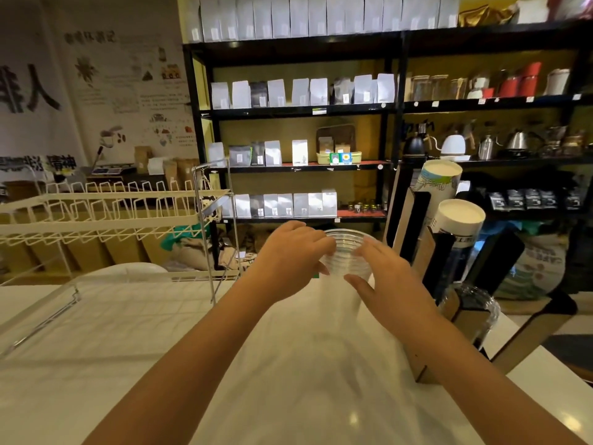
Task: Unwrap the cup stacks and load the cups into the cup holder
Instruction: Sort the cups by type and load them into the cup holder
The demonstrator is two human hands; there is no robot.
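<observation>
While the stack of clear plastic cups (348, 255) is held upright on the white counter (112, 332), centre-far, it is gripped from both sides: left hand (288, 261) with fingers (324, 244) curled over the rim on the left, right hand (388, 281) with fingers loosely spread against the right side, thumb low. Whether the right is truly clamped or only resting cannot be told; blur. Wrap looks like thin film trailing down below the hands, hard to confirm.

Handling judgement: cups light, thin-walled, slippery in film, easily crushed if squeezed mid-wall. Better held near the rim or base where stiffness is highest; film to be peeled, not torn through the stack.

Cup holder (449, 268) stands just right of the stack, cardboard-coloured with black slots. Two paper cup stacks (449, 200) are already loaded at the far end; clear cups (475, 309) show in a nearer slot. Right forearm passes close beside the holder, so a knock is possible.

White wire rack (112, 213) sits left, well apart. Shelves (298, 110) behind, not in the way.
</observation>
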